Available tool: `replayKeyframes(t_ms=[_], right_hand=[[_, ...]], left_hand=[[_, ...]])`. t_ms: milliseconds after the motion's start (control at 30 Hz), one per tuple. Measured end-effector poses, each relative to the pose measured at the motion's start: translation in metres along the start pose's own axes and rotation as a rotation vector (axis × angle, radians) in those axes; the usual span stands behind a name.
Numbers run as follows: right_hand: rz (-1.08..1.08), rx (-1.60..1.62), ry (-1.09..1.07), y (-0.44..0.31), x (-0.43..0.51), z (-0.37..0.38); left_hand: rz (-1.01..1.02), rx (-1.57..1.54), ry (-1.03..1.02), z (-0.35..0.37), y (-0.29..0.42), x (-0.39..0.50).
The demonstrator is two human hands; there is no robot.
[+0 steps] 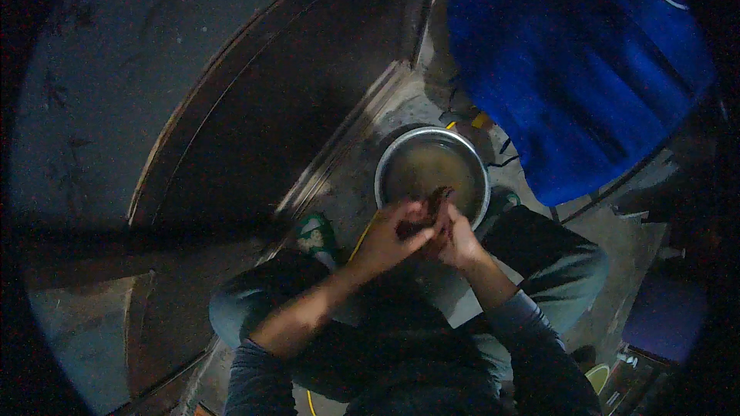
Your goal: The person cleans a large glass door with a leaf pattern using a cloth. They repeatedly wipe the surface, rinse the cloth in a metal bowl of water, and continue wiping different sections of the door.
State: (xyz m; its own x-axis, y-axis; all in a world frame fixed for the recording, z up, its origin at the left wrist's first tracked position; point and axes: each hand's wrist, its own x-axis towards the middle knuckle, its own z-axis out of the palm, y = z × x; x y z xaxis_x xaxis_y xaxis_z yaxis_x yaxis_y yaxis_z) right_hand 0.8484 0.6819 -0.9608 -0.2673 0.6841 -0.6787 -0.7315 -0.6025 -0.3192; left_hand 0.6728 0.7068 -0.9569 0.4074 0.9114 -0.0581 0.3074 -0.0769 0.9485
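A round metal basin (378,176) stands on the floor between the person's feet, with murky, brownish contents. Over its near rim, my left hand (399,234) and my right hand (459,237) are close together around a small dark object (440,199). Motion blur and dim light leave that object's kind unclear. The fingers of my left hand are curved towards it; my right hand has it against the fingers. The palms are partly hidden.
A large dark wooden panel with a curved edge (231,104) fills the left. Blue cloth (578,81) hangs at upper right. A yellow cable (363,237) runs beside the basin, near a green shoe (317,234). A pale cup (597,378) stands at lower right.
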Motion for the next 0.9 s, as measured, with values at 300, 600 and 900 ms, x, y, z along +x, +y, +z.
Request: replayKeyframes(t_ms=[300, 600, 900], right_hand=[[0.098, -0.633, 0.212, 0.031, 0.035, -0.13], [-0.691, -1.327, 0.479, -0.01, 0.098, -0.186], [-0.856, -1.583, 0.798, 0.0, 0.159, -0.19]], left_hand=[[-0.436, 0.067, -0.18, 0.073, -0.134, -0.019], [-0.645, -0.322, 0.269, 0.103, -0.259, 0.018], [-0.205, 0.481, 0.347, 0.141, -0.256, 0.072]])
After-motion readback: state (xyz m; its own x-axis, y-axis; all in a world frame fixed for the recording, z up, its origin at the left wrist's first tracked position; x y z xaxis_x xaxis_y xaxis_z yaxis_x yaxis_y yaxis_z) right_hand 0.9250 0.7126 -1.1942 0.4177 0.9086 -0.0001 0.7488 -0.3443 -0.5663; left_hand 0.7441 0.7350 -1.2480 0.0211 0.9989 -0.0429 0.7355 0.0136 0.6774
